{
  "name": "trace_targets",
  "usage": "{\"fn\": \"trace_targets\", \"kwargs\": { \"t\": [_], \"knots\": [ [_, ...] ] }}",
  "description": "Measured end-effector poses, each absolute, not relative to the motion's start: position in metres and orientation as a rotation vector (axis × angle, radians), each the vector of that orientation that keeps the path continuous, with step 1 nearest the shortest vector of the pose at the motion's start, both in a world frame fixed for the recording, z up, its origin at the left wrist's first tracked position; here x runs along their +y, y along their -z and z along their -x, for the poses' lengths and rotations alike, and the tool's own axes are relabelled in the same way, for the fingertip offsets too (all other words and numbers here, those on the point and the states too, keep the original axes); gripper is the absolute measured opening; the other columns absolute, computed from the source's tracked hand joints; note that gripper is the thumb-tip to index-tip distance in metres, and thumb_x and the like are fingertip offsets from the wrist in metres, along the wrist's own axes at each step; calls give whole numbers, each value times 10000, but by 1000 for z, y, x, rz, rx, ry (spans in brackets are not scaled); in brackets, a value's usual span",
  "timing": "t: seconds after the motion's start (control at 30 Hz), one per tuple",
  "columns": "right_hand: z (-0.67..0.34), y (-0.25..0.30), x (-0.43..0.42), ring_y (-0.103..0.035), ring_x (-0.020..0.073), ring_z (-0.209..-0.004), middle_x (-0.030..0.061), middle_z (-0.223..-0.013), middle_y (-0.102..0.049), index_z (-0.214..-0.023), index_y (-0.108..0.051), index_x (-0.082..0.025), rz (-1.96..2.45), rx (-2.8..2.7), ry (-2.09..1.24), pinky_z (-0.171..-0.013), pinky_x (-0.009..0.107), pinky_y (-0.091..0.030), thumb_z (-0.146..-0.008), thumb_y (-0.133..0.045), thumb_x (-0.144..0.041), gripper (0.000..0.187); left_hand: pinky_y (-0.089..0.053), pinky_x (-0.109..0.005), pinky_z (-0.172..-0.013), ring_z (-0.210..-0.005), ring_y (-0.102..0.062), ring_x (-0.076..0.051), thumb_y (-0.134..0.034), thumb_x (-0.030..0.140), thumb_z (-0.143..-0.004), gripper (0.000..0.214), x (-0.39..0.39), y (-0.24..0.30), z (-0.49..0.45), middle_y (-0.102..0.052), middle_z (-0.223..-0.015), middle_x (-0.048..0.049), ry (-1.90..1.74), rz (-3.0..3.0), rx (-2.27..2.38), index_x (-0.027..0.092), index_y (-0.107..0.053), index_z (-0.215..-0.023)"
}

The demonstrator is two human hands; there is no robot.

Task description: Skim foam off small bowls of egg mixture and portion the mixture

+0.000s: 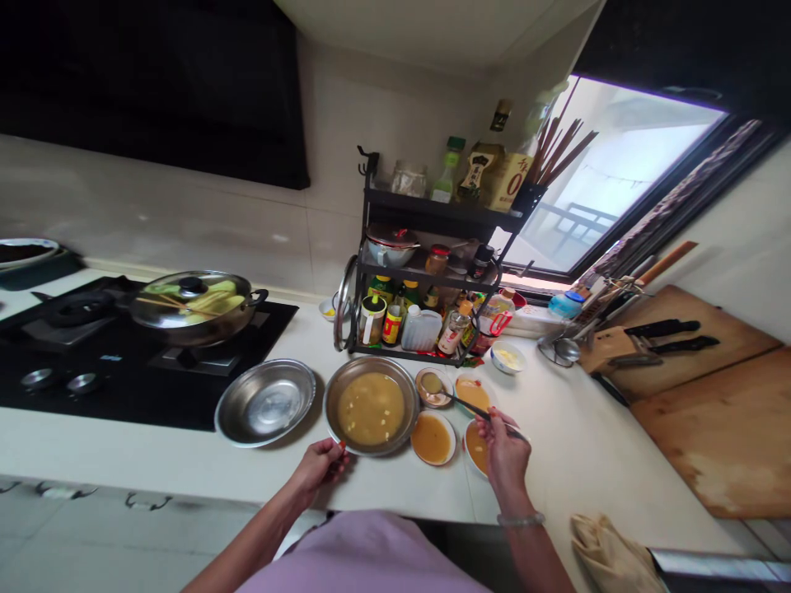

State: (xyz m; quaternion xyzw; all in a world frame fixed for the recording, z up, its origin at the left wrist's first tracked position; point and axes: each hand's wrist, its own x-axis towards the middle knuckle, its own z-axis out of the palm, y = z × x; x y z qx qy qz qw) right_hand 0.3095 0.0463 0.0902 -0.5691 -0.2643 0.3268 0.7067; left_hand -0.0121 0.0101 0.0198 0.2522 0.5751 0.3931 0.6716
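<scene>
Steel basin (332, 412) in the middle of the worktop (556, 428), just behind our left hand, holds a broad pool of yellowish liquid (371, 408) with pale bits floating in it. Our left hand (325, 461) is at its near edge, fingers curled close by the rim; we cannot tell whether they grip it or only rest against it. Our right hand (505, 449) is closed around the dark handle of a ladle (475, 408), whose scoop is at a small bowl (436, 401) to the right of the basin, with some liquid in it.

Around that bowl we see three others: a near bowl (433, 463), a back bowl (477, 381) and a right-hand bowl (465, 445) partly hidden by our right hand. All three hold orange-brown liquid and look well filled, so we judge their share done. The bowl at the ladle seems lower and paler, and we take it to be the unfinished one, though its level is hard to read. Plenty of liquid remains in the basin, so we would call the ladling well along but incomplete.

Left of the basin lies a second steel basin (267, 408); beyond it, a covered pan (203, 336) stands on the stove (124, 395).
</scene>
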Motion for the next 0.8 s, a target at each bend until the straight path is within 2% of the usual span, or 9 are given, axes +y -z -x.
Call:
{"fn": "trace_targets", "kwargs": {
  "t": [0.27,0.57,0.7,0.8],
  "knots": [
    [-316,-90,45,-585,163,-485,21,-584,-654,-878,-637,-149,1395,-824,-507,-553,312,-505,-706,-660,-489,382,-297,-215,-460,-459,-471,-80,-759,558,-502,474,12,-14,14,-587,-576,-6,-859,-580,1291,153,-543,-620],
    [-313,-89,35,-618,173,-649,80,-828,-678,-983,-668,-169,1385,-1260,-296,-672,326,-520,-833,-549,-455,344,-329,-204,-460,-469,-484,-76,-781,483,-537,411,13,-16,15,-601,-577,-5,-868,-554,1291,142,-567,-622],
    [-300,-96,34,-624,172,-656,83,-871,-679,-958,-681,-189,1325,-1324,-276,-670,326,-527,-838,-552,-402,276,-331,-205,-459,-477,-490,-77,-799,507,-491,454,14,-15,16,-612,-592,-13,-875,-549,1270,136,-570,-618],
    [-284,-93,32,-617,168,-609,67,-814,-684,-947,-689,-197,1296,-1298,-379,-609,312,-532,-830,-562,-379,251,-338,-215,-465,-486,-500,-85,-805,512,-474,467,15,-14,16,-618,-600,-18,-879,-550,1280,140,-558,-612]
  ]
}}
